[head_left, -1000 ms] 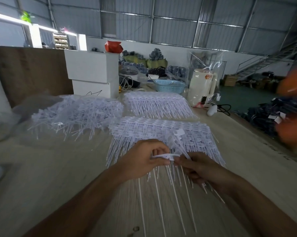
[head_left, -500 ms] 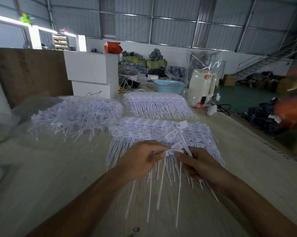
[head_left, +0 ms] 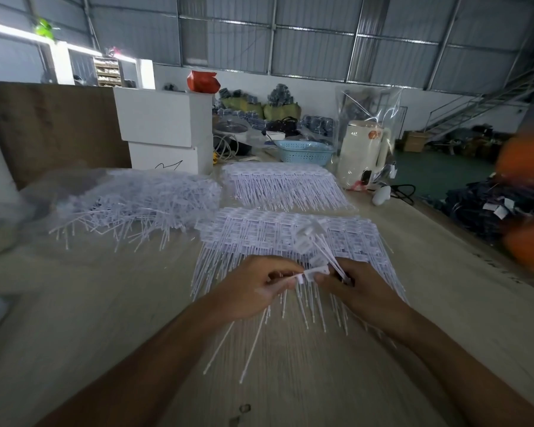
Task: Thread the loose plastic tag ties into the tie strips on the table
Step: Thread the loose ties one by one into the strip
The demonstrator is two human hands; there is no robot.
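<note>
Head view: a loose tag tie [head_left: 313, 271] is pinched between the left hand [head_left: 253, 288] and right hand [head_left: 356, 288], fingers curled round it, above the near tie strip [head_left: 284, 238]. Threading looks under way; next, the thin tail needs steering through a head slot. At ten o'clock lies the loose pile [head_left: 130, 204]; at twelve, another strip [head_left: 281, 183]. Wooden table [head_left: 105, 303], warehouse beyond.

Both forearms are bare to the frame edge; no sleeves visible. Left hand [head_left: 253, 291] and right hand [head_left: 358, 291]: ungloved, without rings or wristbands.
</note>
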